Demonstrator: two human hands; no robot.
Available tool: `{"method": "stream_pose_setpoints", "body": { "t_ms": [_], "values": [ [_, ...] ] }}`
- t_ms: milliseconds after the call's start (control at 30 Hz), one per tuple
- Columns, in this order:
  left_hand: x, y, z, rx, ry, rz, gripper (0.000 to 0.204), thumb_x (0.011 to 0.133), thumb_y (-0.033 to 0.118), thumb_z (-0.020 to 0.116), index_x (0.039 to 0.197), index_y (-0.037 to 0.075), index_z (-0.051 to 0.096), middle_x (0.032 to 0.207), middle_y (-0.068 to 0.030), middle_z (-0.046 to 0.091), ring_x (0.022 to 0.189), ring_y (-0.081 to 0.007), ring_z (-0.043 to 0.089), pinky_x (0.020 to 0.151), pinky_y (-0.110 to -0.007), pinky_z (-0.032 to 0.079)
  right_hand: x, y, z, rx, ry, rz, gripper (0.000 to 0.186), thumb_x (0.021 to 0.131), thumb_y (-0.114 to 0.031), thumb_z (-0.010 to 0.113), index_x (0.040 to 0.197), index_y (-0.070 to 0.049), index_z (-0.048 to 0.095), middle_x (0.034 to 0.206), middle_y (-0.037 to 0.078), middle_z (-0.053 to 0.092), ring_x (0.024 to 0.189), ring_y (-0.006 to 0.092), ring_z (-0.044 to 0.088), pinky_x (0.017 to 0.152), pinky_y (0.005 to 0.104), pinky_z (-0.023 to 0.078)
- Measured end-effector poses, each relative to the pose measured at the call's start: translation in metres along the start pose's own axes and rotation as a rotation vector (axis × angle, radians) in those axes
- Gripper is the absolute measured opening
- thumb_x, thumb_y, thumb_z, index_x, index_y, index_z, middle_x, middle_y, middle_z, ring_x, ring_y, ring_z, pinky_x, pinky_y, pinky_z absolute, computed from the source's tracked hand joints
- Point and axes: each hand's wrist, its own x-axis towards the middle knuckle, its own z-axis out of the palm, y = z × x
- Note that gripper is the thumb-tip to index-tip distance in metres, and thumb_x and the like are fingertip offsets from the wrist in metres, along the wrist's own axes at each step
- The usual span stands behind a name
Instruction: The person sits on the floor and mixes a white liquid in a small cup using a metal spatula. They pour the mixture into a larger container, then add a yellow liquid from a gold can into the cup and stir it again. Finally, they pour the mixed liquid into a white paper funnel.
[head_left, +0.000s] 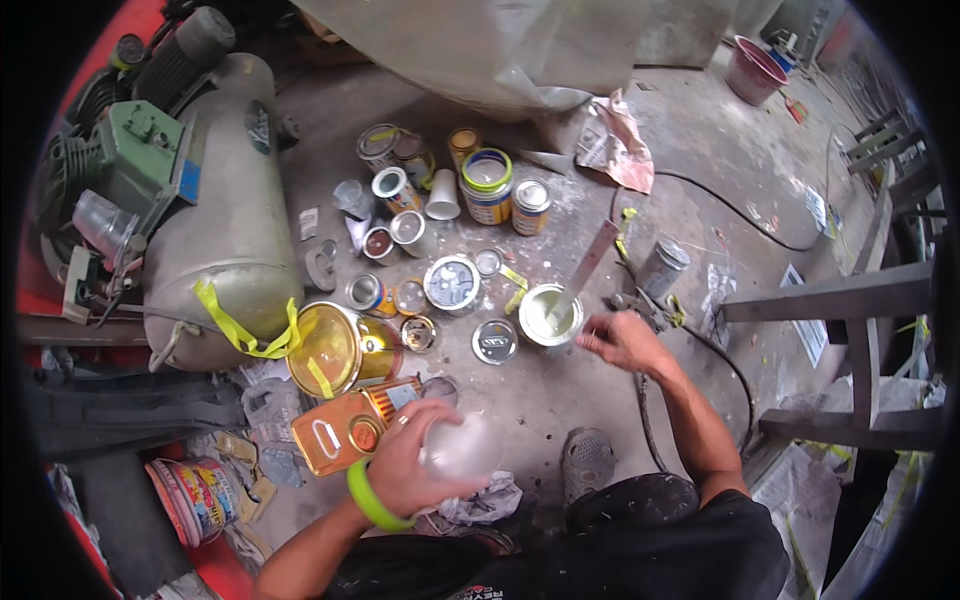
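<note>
A translucent plastic cup (464, 448), blurred, is gripped in my left hand (410, 470) at the lower middle, beside an orange metal tin (322, 440). My right hand (627, 342) hovers with fingers apart just right of an open can of pale paint (540, 330), which has a flat metal stick (594, 250) standing in it. A round lid (494, 341) lies left of that can. Several cans and cups surround a silver-lidded can (451, 282) behind them. A large yellow can (330, 350) sits to the left.
An air compressor (220, 230) takes up the left side. A black hose (740, 210) runs across the floor on the right beside an aerosol can (664, 268). Dark metal frames (820, 300) stand at the right. A draped sheet (480, 50) and a maroon bucket (752, 75) are at the back.
</note>
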Motion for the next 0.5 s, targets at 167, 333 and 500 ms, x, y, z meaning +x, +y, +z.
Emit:
{"method": "stream_pose_setpoints", "body": {
  "t_ms": [167, 333, 500],
  "values": [
    [0.009, -0.026, 0.049, -0.164, -0.22, -0.093, 0.079, 0.072, 0.027, 0.097, 0.134, 0.003, 0.054, 0.129, -0.0143, 0.064, 0.12, -0.0232, 0.064, 0.104, -0.037, 0.051, 0.006, -0.001, -0.019, 0.118, 0.378, 0.107, 0.045, 0.094, -0.045, 0.074, 0.101, 0.0, 0.074, 0.075, 0.021, 0.069, 0.07, 0.0312, 0.071, 0.066, 0.0436, 0.053],
    [0.007, -0.051, 0.067, -0.252, -0.119, -0.093, 0.085, 0.072, 0.026, 0.096, 0.138, 0.004, 0.047, 0.126, -0.0149, 0.066, 0.118, -0.0263, 0.066, 0.101, -0.039, 0.052, 0.013, 0.003, -0.012, 0.185, 0.422, 0.098, 0.041, 0.094, -0.04, 0.074, 0.096, 0.001, 0.073, 0.073, 0.017, 0.068, 0.065, 0.0281, 0.066, 0.063, 0.043, 0.05],
    [0.021, -0.085, 0.07, -0.123, -0.026, -0.11, 0.091, 0.072, 0.021, 0.097, 0.139, 0.003, 0.037, 0.125, -0.0138, 0.064, 0.12, -0.0228, 0.062, 0.104, -0.037, 0.05, 0.019, 0.012, 0.01, 0.201, 0.601, 0.036, 0.036, 0.095, -0.033, 0.073, 0.086, 0.002, 0.071, 0.077, 0.018, 0.069, 0.067, 0.0265, 0.066, 0.063, 0.0411, 0.05]
  ]
}}
